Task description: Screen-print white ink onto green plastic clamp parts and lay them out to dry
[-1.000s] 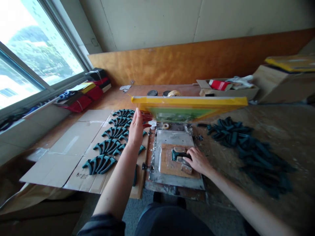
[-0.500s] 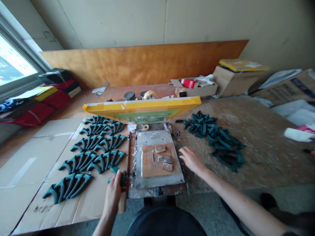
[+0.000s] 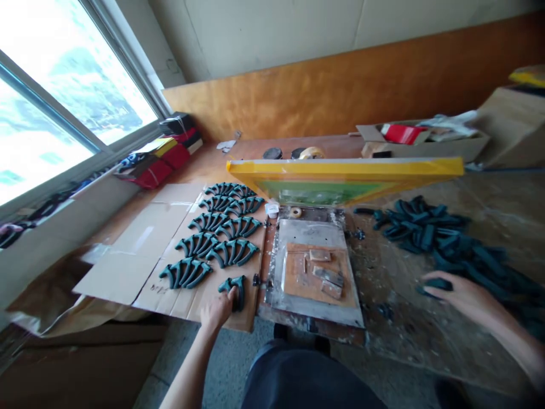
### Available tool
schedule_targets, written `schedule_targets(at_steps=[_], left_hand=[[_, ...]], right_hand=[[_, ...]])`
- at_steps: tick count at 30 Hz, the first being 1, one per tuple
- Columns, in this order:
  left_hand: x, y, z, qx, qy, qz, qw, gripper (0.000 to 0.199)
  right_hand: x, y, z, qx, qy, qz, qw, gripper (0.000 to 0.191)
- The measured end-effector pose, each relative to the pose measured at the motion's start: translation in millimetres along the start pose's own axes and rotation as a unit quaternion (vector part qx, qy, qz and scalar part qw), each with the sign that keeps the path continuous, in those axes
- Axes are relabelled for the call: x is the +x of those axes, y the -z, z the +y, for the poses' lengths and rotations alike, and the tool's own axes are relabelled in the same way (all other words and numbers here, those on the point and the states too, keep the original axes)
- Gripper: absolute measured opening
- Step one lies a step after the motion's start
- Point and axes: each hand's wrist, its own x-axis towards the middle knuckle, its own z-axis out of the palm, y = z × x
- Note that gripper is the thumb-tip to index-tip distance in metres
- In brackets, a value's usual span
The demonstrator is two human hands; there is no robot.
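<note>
My left hand [image 3: 216, 309] is closed on a dark green curved handle-shaped part [image 3: 240, 291] at the near edge of the cardboard sheet [image 3: 121, 255]. Beyond it, similar parts [image 3: 187, 273] lie fanned out in neat overlapping rows. On the right, my right hand [image 3: 464, 292] grips another dark green part [image 3: 438, 283], its far end hidden by the fingers. That hand is beside a loose heap of the same parts [image 3: 430, 227]. Between my hands lies a grey metal base plate [image 3: 298, 232] bearing a brown board [image 3: 296, 284] with small blocks fixed on it.
A yellow-edged screen frame [image 3: 344, 167] is raised behind the plate. Further back are a tape roll [image 3: 312, 153], dark round lids [image 3: 272, 153] and an open carton [image 3: 451, 149]. Red and black bundles [image 3: 159, 165] sit by the window at left.
My view has swung left. The left hand has brought its part onto the cardboard, near the front row. My right hand, formerly beside the plate, has moved right to the heap and now holds a part.
</note>
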Motion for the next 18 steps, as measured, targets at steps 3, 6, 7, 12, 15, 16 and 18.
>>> schedule_targets(at_steps=[3,6,7,12,15,16,18], left_hand=[[5.6,41.0,23.7,-0.087,-0.042,0.046,0.994,0.059],[7.6,96.2,76.2,-0.211,-0.133,0.075,0.965,0.064],[6.4,116.1,97.6,-0.266,-0.170,0.085,0.945,0.066],[-14.2,200.6,182.4,-0.642,-0.322,0.129,0.684,0.068],[-30.7,215.6,189.2,-0.646,-0.335,0.122,0.675,0.068],[-36.1,212.9,183.9,-0.641,-0.334,0.123,0.681,0.067],[-46.0,196.8,164.9,-0.626,-0.312,0.124,0.704,0.064]], right_hand=[[-16.9,-13.8,-74.7,0.093,0.050,-0.059,0.993,0.039],[-39.5,-52.9,-149.2,0.145,0.163,-0.032,0.975,0.038],[-45.1,-67.9,-167.8,0.137,0.193,-0.023,0.971,0.037],[-53.8,-113.6,-202.8,-0.032,0.300,0.069,0.951,0.033],[-52.7,-113.9,-200.1,-0.116,0.347,0.105,0.925,0.028],[-52.5,-112.0,-198.3,-0.125,0.354,0.109,0.920,0.025],[-51.2,-105.8,-193.3,-0.111,0.350,0.124,0.922,0.023]])
